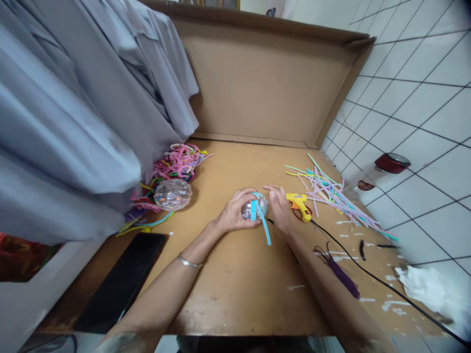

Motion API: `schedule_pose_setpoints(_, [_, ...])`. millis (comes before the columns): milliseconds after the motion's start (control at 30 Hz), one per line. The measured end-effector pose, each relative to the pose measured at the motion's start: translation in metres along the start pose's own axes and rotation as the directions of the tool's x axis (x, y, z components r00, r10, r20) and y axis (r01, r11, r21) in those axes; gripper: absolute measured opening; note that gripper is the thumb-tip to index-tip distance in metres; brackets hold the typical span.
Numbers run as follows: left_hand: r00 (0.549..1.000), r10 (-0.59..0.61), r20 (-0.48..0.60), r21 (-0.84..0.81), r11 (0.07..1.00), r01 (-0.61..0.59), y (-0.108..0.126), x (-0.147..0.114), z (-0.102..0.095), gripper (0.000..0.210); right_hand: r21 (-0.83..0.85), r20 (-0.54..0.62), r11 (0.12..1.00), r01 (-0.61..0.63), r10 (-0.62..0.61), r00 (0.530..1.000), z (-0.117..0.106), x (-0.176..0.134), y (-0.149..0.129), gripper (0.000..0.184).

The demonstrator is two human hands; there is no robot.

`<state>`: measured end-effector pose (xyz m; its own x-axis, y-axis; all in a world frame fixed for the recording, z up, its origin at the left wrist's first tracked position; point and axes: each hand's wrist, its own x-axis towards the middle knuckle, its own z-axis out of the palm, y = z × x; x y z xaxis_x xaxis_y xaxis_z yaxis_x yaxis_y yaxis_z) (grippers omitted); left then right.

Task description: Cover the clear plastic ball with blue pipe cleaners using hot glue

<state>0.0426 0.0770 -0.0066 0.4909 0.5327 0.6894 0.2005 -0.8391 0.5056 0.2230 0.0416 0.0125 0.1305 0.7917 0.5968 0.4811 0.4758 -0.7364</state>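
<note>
My left hand (pixel 235 212) wraps round the side of a small clear ball (pixel 248 211) low over the middle of the table. Light blue pipe cleaners (pixel 263 221) lie across the ball, and one loose end hangs down toward me. My right hand (pixel 278 208) is beside the ball on its right, fingers stretched out and apart from the left hand. I see nothing held in it, though its palm side is partly hidden. Just right of that hand lies a yellow glue gun (pixel 300 206) with a black cord.
A larger clear ball (pixel 173 194) sits left, against tangled pipe cleaners (pixel 180 162). Straight pipe cleaners (pixel 327 191) lie right, near a red-lidded jar (pixel 382 169). A purple tassel (pixel 340 274), black phone (pixel 123 282) and white tissue (pixel 423 289) lie nearer. Cardboard (pixel 265 83) stands behind; grey cloth (pixel 91 108) hangs left.
</note>
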Motion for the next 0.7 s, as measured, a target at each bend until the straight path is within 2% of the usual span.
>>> schedule_pose_setpoints(100, [1.000,-0.004,-0.026,-0.026,1.000,0.003,-0.003,-0.001,0.004,0.062,0.014,0.044,1.000,0.015,-0.015,0.999,0.003,-0.001,0.005,0.049])
schedule_pose_setpoints(267, [0.992,-0.104,-0.071,-0.168,0.982,0.091,-0.007,-0.003,0.012,0.067,0.016,0.123,0.999,0.045,-0.046,0.991,0.010,-0.001,0.011,0.050])
schedule_pose_setpoints(500, [0.994,-0.097,-0.041,-0.210,0.974,0.086,-0.007,0.000,0.015,0.071,0.030,0.160,0.999,0.034,-0.038,0.986,0.006,0.002,0.007,0.047])
schedule_pose_setpoints(600, [0.995,-0.091,-0.046,-0.212,0.974,0.079,-0.007,-0.001,0.014,0.069,0.082,0.124,0.996,-0.038,0.027,0.992,0.006,0.008,0.003,0.048])
schedule_pose_setpoints(700, [0.994,-0.085,-0.068,-0.219,0.973,0.069,-0.008,-0.002,0.015,0.069,0.195,0.035,0.978,-0.072,0.067,0.997,0.000,0.015,-0.026,0.043])
